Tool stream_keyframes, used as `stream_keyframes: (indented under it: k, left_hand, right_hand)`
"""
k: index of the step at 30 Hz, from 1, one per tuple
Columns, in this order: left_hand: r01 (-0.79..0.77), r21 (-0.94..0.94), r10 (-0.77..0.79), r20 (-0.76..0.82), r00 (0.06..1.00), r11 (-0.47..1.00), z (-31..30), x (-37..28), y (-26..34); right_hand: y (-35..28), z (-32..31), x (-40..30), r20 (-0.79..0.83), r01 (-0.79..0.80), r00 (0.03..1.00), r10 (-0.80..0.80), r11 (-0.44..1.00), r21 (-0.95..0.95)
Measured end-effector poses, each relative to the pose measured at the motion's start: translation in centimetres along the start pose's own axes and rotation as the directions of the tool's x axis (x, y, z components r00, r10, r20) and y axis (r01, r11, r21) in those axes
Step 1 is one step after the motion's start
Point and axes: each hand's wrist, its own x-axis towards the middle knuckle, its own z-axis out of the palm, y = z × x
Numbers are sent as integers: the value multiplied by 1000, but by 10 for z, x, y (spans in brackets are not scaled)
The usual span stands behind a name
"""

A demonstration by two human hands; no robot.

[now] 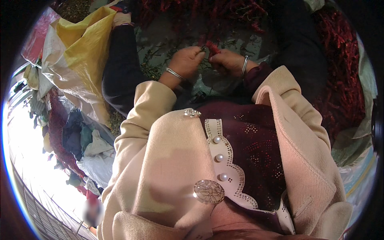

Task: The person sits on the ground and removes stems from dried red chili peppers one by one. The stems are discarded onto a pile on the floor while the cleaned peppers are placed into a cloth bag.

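My right hand [229, 61] grips a small bunch of dried red chilli peppers [213, 48], which stick out past the thumb. Close beside it, my left hand [187, 61] has thumb and forefinger pinched on a small dark stem [203, 48]. A narrow gap separates the hands, both above a grey-green sheet [168, 33] on the ground between my outstretched legs. Loose green-brown stems [151, 70] lie scattered over that sheet. Beyond the hands spreads a heap of red chilli peppers [207, 13], dim at the frame's top.
More red chilli peppers [342, 81] fill the right side, beside a pale plastic sack [367, 72]. A yellow and white woven sack [81, 39] stands by my left leg [121, 66]. Bundled cloth [96, 145] and plastic lie at lower left, near a wire rack [45, 204].
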Motion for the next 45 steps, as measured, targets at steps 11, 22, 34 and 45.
stream_keyframes:
  k: [11, 22, 34, 45]
  left_hand:
    - [248, 437, -120, -300, 946, 864, -27, 14, -56]
    - [194, 597, -208, -46, 977, 779, -9, 27, -73]
    - [311, -724, -195, 242, 950, 616, -20, -1, -13]
    - [384, -599, -229, 320, 919, 703, 2, 0, 8]
  right_hand:
    - [-14, -5, -8, -55, 56, 998, -40, 943, 328]
    - [-14, -1, -8, -228, 172, 967, -114, 952, 254]
    - [-14, 1, -7, -141, 209, 972, -187, 964, 163]
    - [-8, 0, -5, -226, 270, 941, -251, 961, 54]
